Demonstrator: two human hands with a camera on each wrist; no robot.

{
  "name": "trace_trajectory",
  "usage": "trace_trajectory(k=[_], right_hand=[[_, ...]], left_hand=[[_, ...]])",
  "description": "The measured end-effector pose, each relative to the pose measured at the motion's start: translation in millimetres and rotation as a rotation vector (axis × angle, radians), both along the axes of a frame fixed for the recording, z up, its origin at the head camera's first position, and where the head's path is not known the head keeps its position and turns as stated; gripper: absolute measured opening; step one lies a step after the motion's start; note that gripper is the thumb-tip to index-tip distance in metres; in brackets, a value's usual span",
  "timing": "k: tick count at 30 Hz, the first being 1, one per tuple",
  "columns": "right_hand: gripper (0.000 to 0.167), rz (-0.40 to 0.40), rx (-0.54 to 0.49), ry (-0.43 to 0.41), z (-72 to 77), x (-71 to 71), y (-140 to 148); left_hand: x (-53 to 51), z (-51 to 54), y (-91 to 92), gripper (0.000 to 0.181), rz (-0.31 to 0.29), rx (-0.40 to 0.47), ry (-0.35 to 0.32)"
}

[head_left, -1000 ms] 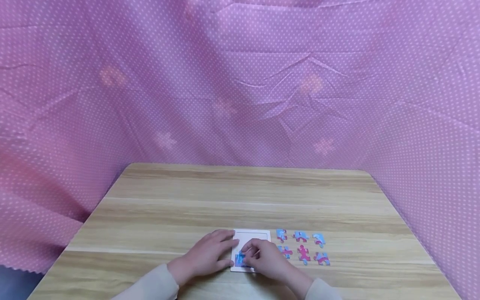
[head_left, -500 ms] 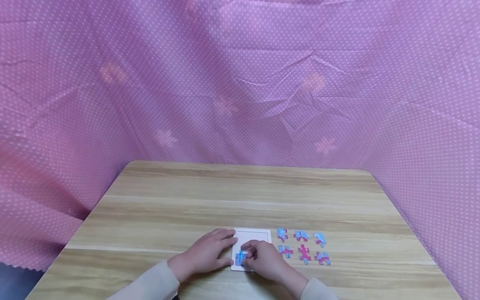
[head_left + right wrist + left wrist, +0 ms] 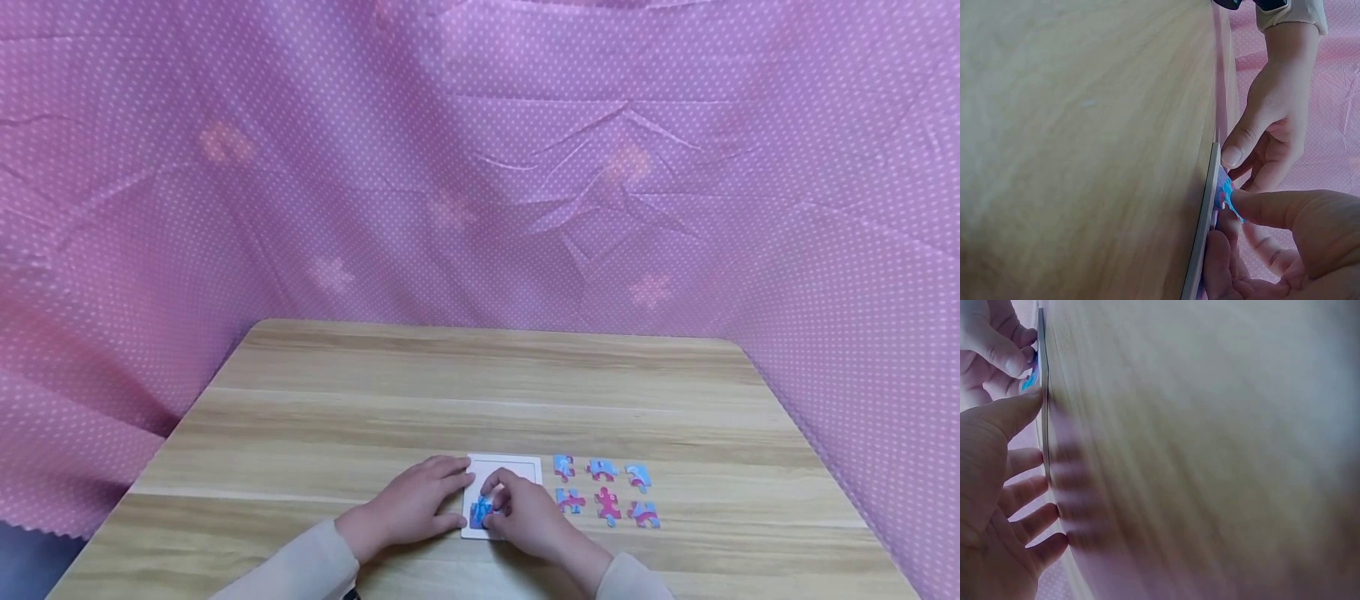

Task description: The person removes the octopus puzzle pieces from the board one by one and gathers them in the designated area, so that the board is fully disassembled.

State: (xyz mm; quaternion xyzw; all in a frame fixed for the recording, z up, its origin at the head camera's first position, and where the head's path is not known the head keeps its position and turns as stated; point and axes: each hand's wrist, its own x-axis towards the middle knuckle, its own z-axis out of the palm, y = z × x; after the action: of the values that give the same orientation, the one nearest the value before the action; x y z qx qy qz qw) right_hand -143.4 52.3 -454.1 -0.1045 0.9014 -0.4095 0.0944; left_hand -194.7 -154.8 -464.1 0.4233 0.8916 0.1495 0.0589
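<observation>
A white puzzle tray [image 3: 517, 463] lies near the front of the table. At its lower left corner sits a blue and purple puzzle piece [image 3: 478, 510], partly covered by fingers. My right hand [image 3: 528, 515] pinches this piece between thumb and fingers; in the right wrist view the piece [image 3: 1225, 190] stands tilted against the tray's inside. Along the tray's left edge rests my left hand [image 3: 416, 506], its fingers spread and fairly straight. The left wrist view shows the left thumb [image 3: 1019, 412] and some fingertips touching the tray's side [image 3: 1045, 425].
Several loose pink and blue puzzle pieces [image 3: 607, 504] lie in two rows right of the tray. The wooden table [image 3: 480, 392] reaches back to a pink dotted cloth [image 3: 480, 208], which also hangs at both sides.
My right index finger has risen slightly, and the pinched puzzle piece looks a little more tilted. The left hand stays at the tray's edge. The head view has shifted slightly.
</observation>
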Motion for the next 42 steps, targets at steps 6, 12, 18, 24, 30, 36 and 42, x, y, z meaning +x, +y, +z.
trace_trajectory(k=[6, 12, 18, 24, 30, 36, 42], right_hand=[[0.022, -0.001, -0.017, -0.006, 1.3, -0.5, -0.3], [0.02, -0.017, -0.126, -0.088, 0.8, -2.8, 2.0], [0.018, -0.024, -0.278, -0.167, -0.1, -5.9, 7.9], [0.016, -0.009, -0.336, -0.177, 3.0, -4.8, 18.9], [0.014, -0.013, -0.318, -0.185, 5.6, 3.3, 41.9], [0.015, -0.023, -0.328, -0.186, 4.6, 13.6, 67.6], [0.014, -0.043, -0.273, -0.199, 3.1, 23.6, 87.9]], left_hand=[[-0.6, -2.5, -0.4, 0.057, -0.002, 0.006, 0.012], [-0.3, -1.0, -0.2, 0.057, -0.006, -0.001, 0.003], [-0.8, -0.5, -0.7, 0.057, -0.003, -0.01, -0.003], [-1.6, -2.2, -0.6, 0.058, -0.008, -0.013, 0.008], [-2.8, -3.2, -0.6, 0.06, 0.0, -0.038, -0.008], [-2.0, -1.1, -0.9, 0.06, 0.008, -0.046, -0.017], [-0.2, -0.1, -0.4, 0.06, 0.009, -0.045, -0.017]])
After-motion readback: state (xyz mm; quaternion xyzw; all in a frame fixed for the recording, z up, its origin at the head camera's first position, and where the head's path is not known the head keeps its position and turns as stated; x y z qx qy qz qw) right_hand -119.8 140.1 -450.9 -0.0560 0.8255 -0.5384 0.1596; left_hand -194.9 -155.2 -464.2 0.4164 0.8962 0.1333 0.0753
